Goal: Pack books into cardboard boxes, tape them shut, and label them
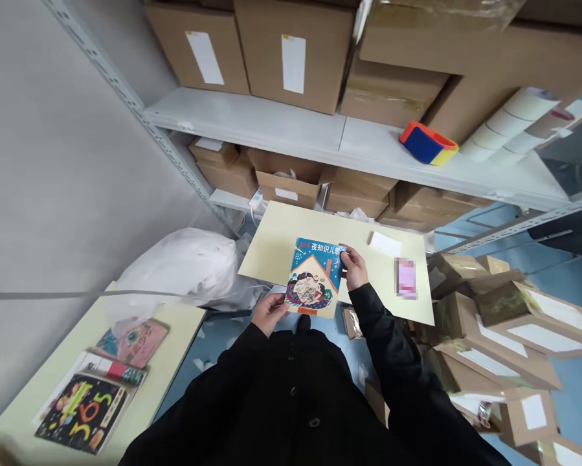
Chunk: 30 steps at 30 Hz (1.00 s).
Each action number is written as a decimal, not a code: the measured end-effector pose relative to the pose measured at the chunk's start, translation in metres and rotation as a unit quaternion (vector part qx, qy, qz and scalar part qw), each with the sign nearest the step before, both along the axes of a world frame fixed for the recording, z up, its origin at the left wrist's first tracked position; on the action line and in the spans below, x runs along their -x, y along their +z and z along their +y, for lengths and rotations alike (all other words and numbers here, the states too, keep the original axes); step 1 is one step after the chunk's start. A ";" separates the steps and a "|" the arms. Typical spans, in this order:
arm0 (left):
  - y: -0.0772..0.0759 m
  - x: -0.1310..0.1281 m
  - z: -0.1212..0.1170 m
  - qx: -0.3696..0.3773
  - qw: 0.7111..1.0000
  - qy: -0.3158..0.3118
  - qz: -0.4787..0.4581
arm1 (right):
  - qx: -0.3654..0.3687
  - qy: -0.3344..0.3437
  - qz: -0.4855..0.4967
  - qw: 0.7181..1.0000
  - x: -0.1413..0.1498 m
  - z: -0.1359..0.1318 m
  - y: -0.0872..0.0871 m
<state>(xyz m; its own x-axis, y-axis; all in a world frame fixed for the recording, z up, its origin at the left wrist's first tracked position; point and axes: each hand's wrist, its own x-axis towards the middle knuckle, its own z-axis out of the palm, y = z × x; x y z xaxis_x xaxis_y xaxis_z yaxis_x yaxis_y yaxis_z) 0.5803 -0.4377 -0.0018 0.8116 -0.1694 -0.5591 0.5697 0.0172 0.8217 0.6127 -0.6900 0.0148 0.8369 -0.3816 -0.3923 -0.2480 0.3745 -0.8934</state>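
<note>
In front of my body I hold a blue-covered children's book [314, 277] with an illustrated front facing me. My left hand [270, 312] grips its lower left corner, and my right hand [353, 265] pinches its upper right edge. Under and behind the book is a pale yellow tabletop [276, 233]. A small white pad or card stack [385, 244] lies on this table to the right. Beside it is a pink blurred item [406, 278] whose kind I cannot make out.
A second table [174, 330] at lower left bears several books, among them a black "365" book [83, 412]. A white plastic bag [179, 265] bulges next to it. Cartons [504, 336] crowd the floor at right. The shelf [271, 126] ahead holds boxes, a colourful band [427, 144] and rolls [509, 123].
</note>
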 end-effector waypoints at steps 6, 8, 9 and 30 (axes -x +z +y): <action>-0.008 -0.013 -0.035 0.015 1.000 0.016 -0.009 | 0.003 -0.025 -0.019 1.000 -0.003 -0.026 -0.003; -0.009 -0.020 -0.043 0.025 0.999 0.026 -0.003 | 0.001 -0.036 -0.027 0.999 -0.006 -0.031 -0.004; -0.008 -0.024 -0.046 0.033 0.999 0.029 0.002 | -0.001 -0.039 -0.027 0.999 -0.008 -0.034 -0.004; -0.004 -0.109 -0.089 0.090 0.985 -0.099 0.106 | -0.023 -0.102 -0.066 0.992 -0.019 -0.054 0.010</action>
<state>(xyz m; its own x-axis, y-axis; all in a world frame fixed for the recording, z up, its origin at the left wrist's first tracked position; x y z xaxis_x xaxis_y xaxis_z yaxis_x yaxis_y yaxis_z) 0.6895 -0.5266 -0.0061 0.6211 -0.4243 -0.6590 0.7347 0.0224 0.6780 0.6317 -0.7442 0.0243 0.7891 -0.5331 -0.3051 -0.0442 0.4460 -0.8939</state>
